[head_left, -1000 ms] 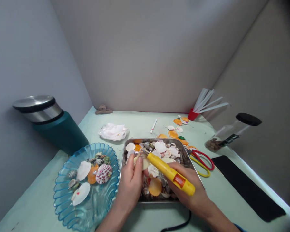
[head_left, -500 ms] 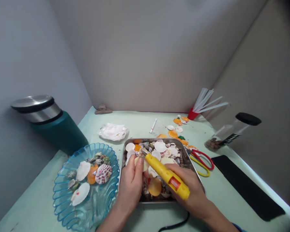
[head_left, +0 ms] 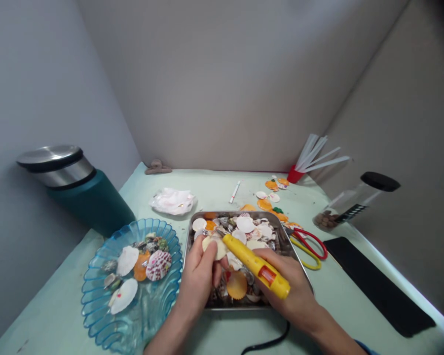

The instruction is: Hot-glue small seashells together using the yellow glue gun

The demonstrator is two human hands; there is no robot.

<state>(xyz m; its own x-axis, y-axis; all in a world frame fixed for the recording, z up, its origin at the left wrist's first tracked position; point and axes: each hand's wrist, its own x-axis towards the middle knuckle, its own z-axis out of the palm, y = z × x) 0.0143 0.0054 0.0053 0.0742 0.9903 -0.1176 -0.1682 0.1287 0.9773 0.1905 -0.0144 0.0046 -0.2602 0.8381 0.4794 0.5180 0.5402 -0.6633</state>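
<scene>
My left hand (head_left: 199,268) pinches a pale cream seashell (head_left: 215,248) between thumb and fingers above the metal tray (head_left: 212,309). My right hand (head_left: 286,281) is wrapped round a yellow hot glue gun (head_left: 249,259) with a small window in its body. The metal tip of the gun points left and sits at the upper right of the held shell; whether they touch I cannot tell. Below both hands, the tray is full of white, orange and speckled shells, among them an orange scallop shell (head_left: 237,285). A black cord (head_left: 268,345) runs out beneath my right hand.
On the left stand a blue scalloped dish (head_left: 96,308) of shells and a teal bottle (head_left: 92,202). Scissors (head_left: 307,249), a black mat (head_left: 379,286), a clear jar (head_left: 346,204) and a red cup (head_left: 294,174) of white sticks are at right. A plastic-wrapped bundle (head_left: 173,201) lies behind.
My left thumb has shifted down and left, so more of the cream shell shows. The tip of the glue gun has moved very slightly; my right grip looks the same.
</scene>
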